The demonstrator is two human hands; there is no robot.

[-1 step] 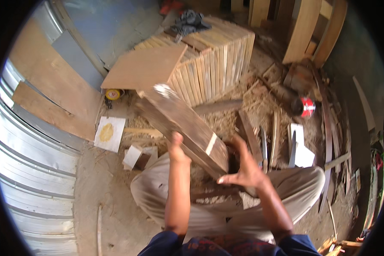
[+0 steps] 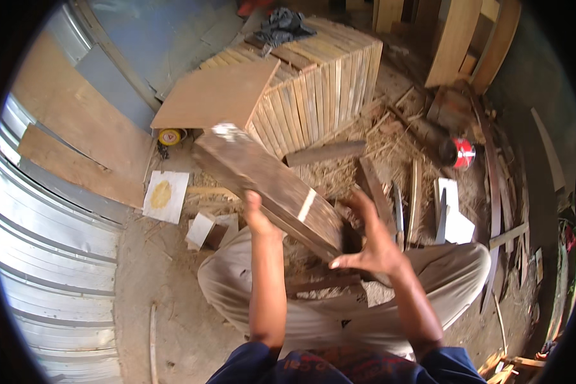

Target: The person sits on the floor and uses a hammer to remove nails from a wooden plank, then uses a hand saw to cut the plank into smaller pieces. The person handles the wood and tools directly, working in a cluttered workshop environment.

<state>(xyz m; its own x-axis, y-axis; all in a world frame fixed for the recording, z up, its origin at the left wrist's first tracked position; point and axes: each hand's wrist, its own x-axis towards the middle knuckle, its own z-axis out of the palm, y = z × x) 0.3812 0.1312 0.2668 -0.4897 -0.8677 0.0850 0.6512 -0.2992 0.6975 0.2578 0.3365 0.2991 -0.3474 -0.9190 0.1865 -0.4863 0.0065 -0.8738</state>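
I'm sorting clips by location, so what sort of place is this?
Probably a small woodworking shop: there's a big bank of pale wooden slats, shavings scattered on the ground, and a dark wooden block being handled.

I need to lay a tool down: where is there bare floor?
Between the corrugated metal wall and the left trouser leg, mostly bare floor; a thin stick lies toward its near end. Crowded: beyond the dark wooden block, with shavings and wood scraps.
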